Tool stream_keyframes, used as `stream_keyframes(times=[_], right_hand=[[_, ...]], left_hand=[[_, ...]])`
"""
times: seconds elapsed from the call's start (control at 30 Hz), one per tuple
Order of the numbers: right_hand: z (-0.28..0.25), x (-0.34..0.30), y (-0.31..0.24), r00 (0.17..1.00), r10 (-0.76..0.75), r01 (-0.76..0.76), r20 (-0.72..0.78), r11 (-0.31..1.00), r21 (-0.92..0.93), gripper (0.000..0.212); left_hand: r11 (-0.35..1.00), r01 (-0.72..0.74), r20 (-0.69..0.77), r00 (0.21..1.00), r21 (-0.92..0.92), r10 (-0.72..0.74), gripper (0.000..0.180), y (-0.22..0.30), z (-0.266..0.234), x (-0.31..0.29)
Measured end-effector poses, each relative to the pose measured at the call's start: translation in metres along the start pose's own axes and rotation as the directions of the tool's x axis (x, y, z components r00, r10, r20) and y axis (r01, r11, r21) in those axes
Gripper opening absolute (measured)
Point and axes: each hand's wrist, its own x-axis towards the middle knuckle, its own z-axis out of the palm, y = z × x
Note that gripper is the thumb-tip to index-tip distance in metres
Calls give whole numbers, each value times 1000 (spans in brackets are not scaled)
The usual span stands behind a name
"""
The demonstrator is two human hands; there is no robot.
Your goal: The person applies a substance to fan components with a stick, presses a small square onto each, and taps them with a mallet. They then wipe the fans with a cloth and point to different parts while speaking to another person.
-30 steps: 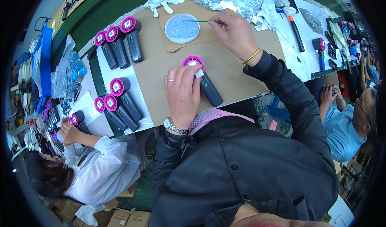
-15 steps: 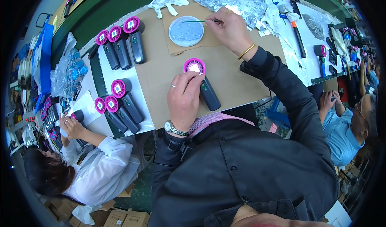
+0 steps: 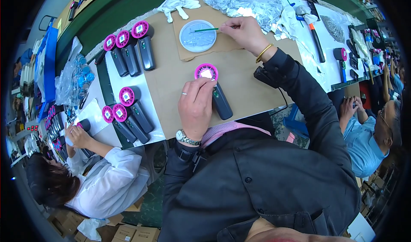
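Right hand [image 3: 245,33], fingertips pinched together, holds green stick [image 3: 206,29] pointing left, lying crosswise

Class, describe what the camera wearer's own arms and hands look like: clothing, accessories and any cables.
Both arms wear long black sleeves. The left hand is ungloved, with a silver-coloured ring and a metal-banded watch at the wrist. The right hand is also ungloved, with a gold-coloured bangle at the wrist. A thin dark cable curves beside the right sleeve.

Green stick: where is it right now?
Head view, upper middle: the green stick is pinched in the right hand, its left end over the round white dish.
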Motion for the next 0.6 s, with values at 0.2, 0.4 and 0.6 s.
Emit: stream_keyframes(times=[0.2, 0.4, 0.6], right_hand=[[-1, 1, 3, 998, 39, -38, -45, 999, 27, 29], [2, -1, -14, 996, 94, -94, 5, 996, -1, 28], [6, 8, -3, 966, 252, -259, 59, 945, 199, 25]], left_hand=[[1000, -10, -9, 1000, 13, 10, 22, 0, 1, -1], [1000, -12, -10, 1000, 15, 13, 22, -2, 2, -2], [1000, -19, -11, 1000, 19, 19, 23, -2, 2, -1]])
